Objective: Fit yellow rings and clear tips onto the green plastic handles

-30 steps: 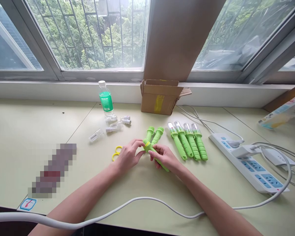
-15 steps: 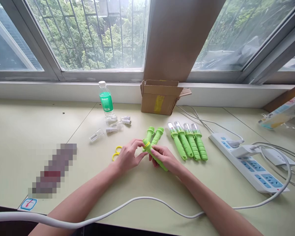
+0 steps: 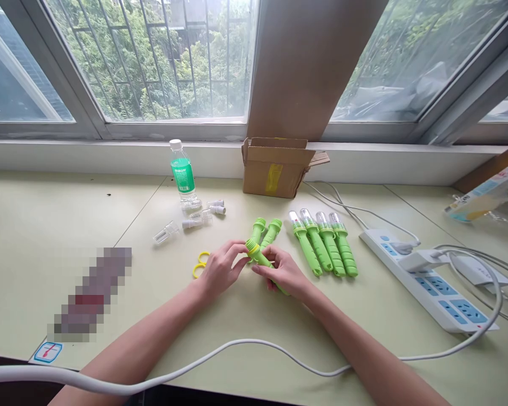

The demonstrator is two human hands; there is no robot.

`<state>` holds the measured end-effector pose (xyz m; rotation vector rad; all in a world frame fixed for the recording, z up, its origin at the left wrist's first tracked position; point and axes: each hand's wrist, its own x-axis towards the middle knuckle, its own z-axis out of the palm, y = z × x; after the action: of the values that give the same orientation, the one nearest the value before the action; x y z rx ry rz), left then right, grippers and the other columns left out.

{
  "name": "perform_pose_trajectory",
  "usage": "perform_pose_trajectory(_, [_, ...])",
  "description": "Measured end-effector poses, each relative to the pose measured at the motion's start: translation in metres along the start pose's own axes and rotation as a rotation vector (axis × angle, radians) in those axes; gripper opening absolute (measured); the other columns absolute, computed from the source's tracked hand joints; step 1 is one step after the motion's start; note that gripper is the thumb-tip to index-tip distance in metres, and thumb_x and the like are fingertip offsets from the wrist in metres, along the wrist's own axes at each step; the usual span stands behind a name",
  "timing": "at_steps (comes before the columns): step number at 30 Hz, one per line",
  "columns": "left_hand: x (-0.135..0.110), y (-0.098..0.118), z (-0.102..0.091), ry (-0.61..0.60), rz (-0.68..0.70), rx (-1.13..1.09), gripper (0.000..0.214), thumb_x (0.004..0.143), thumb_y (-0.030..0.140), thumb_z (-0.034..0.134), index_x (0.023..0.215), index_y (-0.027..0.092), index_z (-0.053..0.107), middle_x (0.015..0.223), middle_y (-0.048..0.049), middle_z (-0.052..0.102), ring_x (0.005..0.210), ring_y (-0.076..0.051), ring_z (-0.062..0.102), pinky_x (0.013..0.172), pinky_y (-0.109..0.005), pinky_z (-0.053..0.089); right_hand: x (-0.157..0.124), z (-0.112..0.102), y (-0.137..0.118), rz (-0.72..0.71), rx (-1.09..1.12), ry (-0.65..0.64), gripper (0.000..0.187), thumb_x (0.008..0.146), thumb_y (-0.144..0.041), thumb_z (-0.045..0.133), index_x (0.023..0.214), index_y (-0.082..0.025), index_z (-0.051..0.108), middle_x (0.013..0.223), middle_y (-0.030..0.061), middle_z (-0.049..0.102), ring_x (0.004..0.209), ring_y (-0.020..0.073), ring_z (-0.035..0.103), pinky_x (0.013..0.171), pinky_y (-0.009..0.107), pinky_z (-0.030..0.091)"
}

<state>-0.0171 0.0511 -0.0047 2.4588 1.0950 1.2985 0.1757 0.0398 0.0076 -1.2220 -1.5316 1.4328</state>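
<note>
My right hand [image 3: 281, 273] is wrapped round a green ribbed handle [image 3: 258, 255] that points up and to the left, just above the pale green table [image 3: 46, 225]. My left hand [image 3: 219, 268] pinches the handle's yellow-rimmed open end with thumb and fingertips. Two more uncapped green handles [image 3: 266, 232] lie just behind my hands. A row of several green handles with clear caps [image 3: 324, 242] lies to the right. Several loose clear caps [image 3: 197, 217] lie at the back left.
A clear bottle with a green label [image 3: 183, 175] and an open cardboard box [image 3: 275, 166] stand by the window ledge. Yellow rings [image 3: 200, 262] lie left of my left hand. A white power strip [image 3: 427, 282] lies at right; its white cable [image 3: 237, 347] crosses the near edge.
My right hand has slid slightly up the handle and tilted it a little; my left fingers stay pinched at its yellow end. Nothing else has moved.
</note>
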Motion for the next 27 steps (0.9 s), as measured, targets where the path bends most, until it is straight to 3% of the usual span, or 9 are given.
perform_pose_trajectory(10, [0.001, 0.0005, -0.001, 0.102, 0.043, 0.019, 0.017, 0.085, 0.018, 0.057, 0.101, 0.024, 0.059, 0.11, -0.0045, 0.066, 0.097, -0.016, 0.066, 0.08, -0.029, 0.055, -0.0016, 0.0045, 0.0007, -0.077, 0.018, 0.023, 0.034, 0.079, -0.049, 0.063, 0.089, -0.02, 0.049, 0.086, 0.0023, 0.061, 0.046, 0.0093, 0.053, 0.039, 0.025, 0.045])
perform_pose_trajectory(27, [0.0001, 0.0002, 0.0022, 0.143, 0.027, 0.032, 0.016, 0.084, 0.017, 0.06, 0.099, 0.024, 0.06, 0.11, -0.0036, 0.067, 0.097, -0.017, 0.067, 0.081, -0.03, 0.056, -0.0021, 0.0079, 0.0034, -0.088, -0.021, 0.084, 0.033, 0.076, -0.047, 0.066, 0.085, -0.021, 0.047, 0.075, -0.0008, 0.058, 0.046, 0.0097, 0.052, 0.038, 0.024, 0.044])
